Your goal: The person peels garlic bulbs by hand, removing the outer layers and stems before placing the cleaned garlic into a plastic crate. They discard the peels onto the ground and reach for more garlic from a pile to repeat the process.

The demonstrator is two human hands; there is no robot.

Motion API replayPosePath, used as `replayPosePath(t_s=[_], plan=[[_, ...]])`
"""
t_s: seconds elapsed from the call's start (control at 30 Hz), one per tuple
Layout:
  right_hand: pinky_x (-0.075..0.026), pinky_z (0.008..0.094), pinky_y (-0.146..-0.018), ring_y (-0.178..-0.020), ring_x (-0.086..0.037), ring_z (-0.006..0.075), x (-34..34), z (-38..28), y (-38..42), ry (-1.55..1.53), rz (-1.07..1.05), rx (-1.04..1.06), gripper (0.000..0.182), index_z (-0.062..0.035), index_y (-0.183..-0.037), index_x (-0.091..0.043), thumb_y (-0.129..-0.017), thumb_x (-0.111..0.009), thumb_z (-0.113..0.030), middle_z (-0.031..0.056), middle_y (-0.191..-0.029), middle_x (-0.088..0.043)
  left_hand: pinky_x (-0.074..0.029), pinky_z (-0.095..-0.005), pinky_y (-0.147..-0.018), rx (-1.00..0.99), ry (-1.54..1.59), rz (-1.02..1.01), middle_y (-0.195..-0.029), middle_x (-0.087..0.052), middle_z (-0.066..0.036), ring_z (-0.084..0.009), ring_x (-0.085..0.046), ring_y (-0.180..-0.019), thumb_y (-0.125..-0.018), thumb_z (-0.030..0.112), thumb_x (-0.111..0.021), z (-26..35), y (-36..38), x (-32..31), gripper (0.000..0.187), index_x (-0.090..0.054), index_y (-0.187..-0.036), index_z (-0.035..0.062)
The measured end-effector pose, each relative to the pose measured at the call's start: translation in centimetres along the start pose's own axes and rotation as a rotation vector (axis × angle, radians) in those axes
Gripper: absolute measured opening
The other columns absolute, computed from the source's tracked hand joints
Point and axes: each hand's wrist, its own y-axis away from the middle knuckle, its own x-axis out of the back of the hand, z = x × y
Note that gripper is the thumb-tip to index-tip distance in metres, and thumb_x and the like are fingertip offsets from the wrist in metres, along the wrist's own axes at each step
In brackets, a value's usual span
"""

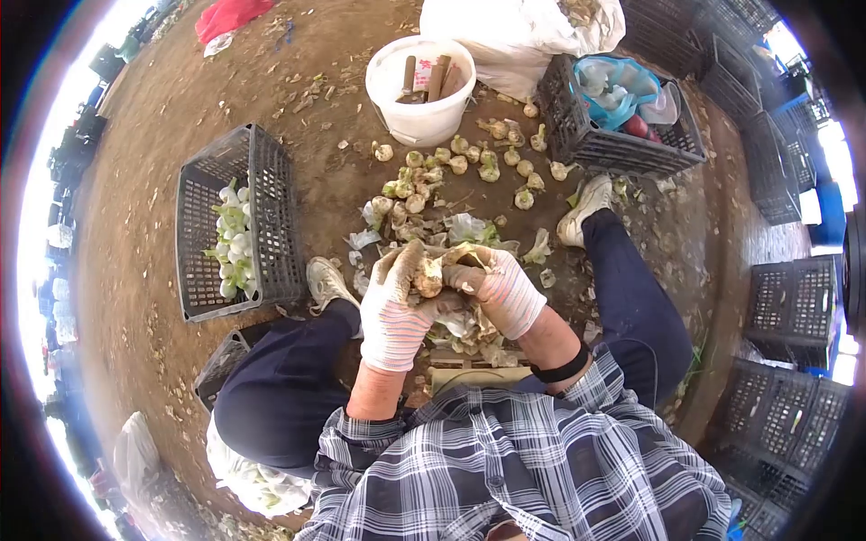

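Both hands meet in front of the body, in gloves with soiled fingers. The left hand point(395, 311) points forward, its bent fingers and thumb closed round a brownish bulb point(428, 278), which sits between the two hands above the ground point(135, 270). The right hand point(507, 293) angles in from the other side, knuckles up and fingers curled in against the bulb; whether it pinches the bulb or loose skin, I cannot tell. Both forearms reach forward and converge, the right one wearing a black band point(561, 364).

Below and just beyond the hands lie leafy scraps point(469, 228). Farther out, loose bulbs point(415, 187) spread over the ground towards a white bucket point(419, 124) with brown pieces point(438, 78) inside. To the left, a black crate point(281, 221) contains white bulbs point(236, 242); ahead to the right, another crate point(622, 155) holds a blue bag point(616, 90).
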Motion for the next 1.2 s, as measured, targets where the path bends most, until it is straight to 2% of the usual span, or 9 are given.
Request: replayPosePath(t_s=[0.2, 0.23, 0.43, 0.57, 0.67, 0.87, 0.97, 1.1, 1.2], plan=[[-0.049, 0.0329, -0.072, -0.082, -0.06, 0.0158, 0.8, 1.8, -1.3, 0.6, 0.071, 0.383, 0.012, 0.0002, -0.1, -0.061, -0.091, -0.059, -0.007, 0.0091, -0.088, -0.065, -0.056, -0.0282, -0.076, 0.57, 0.908, -0.064, -0.106, -0.065, -0.006, -0.0141, -0.064, -0.094, -0.077, 0.025, -0.086, -0.1, -0.4, -0.3, 0.062, -0.059, -0.126, -0.0009], [-0.048, 0.0326, -0.07, -0.078, -0.056, 0.0147, 1.1, 2.0, -2.2, 0.897, 0.107, 0.698, 0.009, 0.0004, -0.097, -0.059, -0.09, -0.06, -0.005, 0.007, -0.082, -0.06, -0.053, -0.0243, -0.066, 0.648, 0.901, -0.145, -0.1, -0.067, -0.008, -0.0119, -0.063, -0.079, -0.085, 0.047, -0.075, -0.6, -0.8, 0.2, 0.065, -0.058, -0.124, -0.0028], [-0.047, 0.0266, -0.07, -0.081, -0.055, 0.0092, 0.6, 2.0, -1.5, 0.094, 0.068, 0.091, 0.013, -0.0023, -0.103, -0.059, -0.09, -0.062, -0.004, 0.0018, -0.093, -0.063, -0.055, -0.0276, -0.069, 0.836, 1.055, -0.198, -0.105, -0.067, -0.009, -0.0153, -0.065, -0.085, -0.09, 0.052, -0.066, -2.9, -1.1, -0.2, 0.065, -0.057, -0.126, -0.0018], [-0.049, 0.0255, -0.075, -0.084, -0.056, 0.0095, 1.3, 4.2, -2.5, 0.314, 0.109, 0.422, 0.017, 0.0001, -0.107, -0.058, -0.09, -0.061, -0.003, 0.0038, -0.097, -0.063, -0.053, -0.031, -0.088, 0.29, 0.494, -0.073, -0.121, -0.063, -0.009, -0.0149, -0.062, -0.104, -0.085, 0.027, -0.079, -3.4, -0.3, -2.2, 0.064, -0.052, -0.134, -0.0033], [-0.05, 0.0258, -0.077, -0.085, -0.057, 0.0098, 1.2, 3.6, -1.9, 0.263, 0.109, 0.33, 0.015, 0.0017, -0.105, -0.058, -0.09, -0.056, -0.001, 0.0052, -0.095, -0.062, -0.052, -0.0278, -0.092, 0.47, 0.796, -0.215, -0.121, -0.062, -0.011, -0.0164, -0.061, -0.108, -0.08, 0.022, -0.083, -3.0, -0.8, -0.9, 0.068, -0.051, -0.134, -0.0038], [-0.051, 0.0281, -0.07, -0.081, -0.061, 0.0143, 3.5, 5.3, -5.0, 0.076, 0.391, 0.097, 0.015, -0.0002, -0.104, -0.06, -0.09, -0.055, 0.0, 0.0082, -0.092, -0.065, -0.052, -0.0246, -0.058, 0.597, 1.042, -0.251, -0.108, -0.067, -0.01, -0.0156, -0.066, -0.071, -0.063, 0.039, -0.092, -0.6, -0.9, 0.2, 0.094, -0.049, -0.136, -0.0015], [-0.052, 0.0332, -0.077, -0.087, -0.063, 0.0204, 6.3, 8.7, -5.7, 1.351, 0.332, 0.095, 0.043, -0.004, -0.129, -0.053, -0.086, -0.059, -0.003, 0.0155, -0.104, -0.065, -0.055, -0.0263, -0.067, 0.555, 1.075, -0.266, -0.108, -0.066, -0.009, -0.0167, -0.067, -0.081, -0.061, 0.039, -0.093, -0.3, -1.2, 0.0, 0.095, -0.048, -0.135, -0.0005], [-0.048, 0.0323, -0.094, -0.112, -0.059, 0.0195, 4.7, 3.8, -2.1, 0.634, 0.07, -0.034, 0.067, -0.006, -0.147, -0.042, -0.084, -0.062, 0.0, 0.0105, -0.141, -0.05, -0.052, -0.0317, -0.093, 0.478, 0.996, -0.173, -0.114, -0.063, -0.008, -0.0183, -0.06, -0.11, -0.063, 0.029, -0.092, -2.1, -0.4, -0.5, 0.086, -0.052, -0.133, 0.0016], [-0.045, 0.0281, -0.099, -0.111, -0.058, 0.0141, 3.3, 0.5, 0.0, 0.027, -0.16, -0.023, 0.054, -0.0033, -0.141, -0.049, -0.089, -0.059, 0.001, 0.0086, -0.13, -0.059, -0.051, -0.032, -0.095, 0.101, 0.434, -0.1, -0.117, -0.063, -0.007, -0.0185, -0.06, -0.109, -0.065, 0.031, -0.091, -3.8, -0.5, -1.3, 0.079, -0.057, -0.13, 0.0021]])
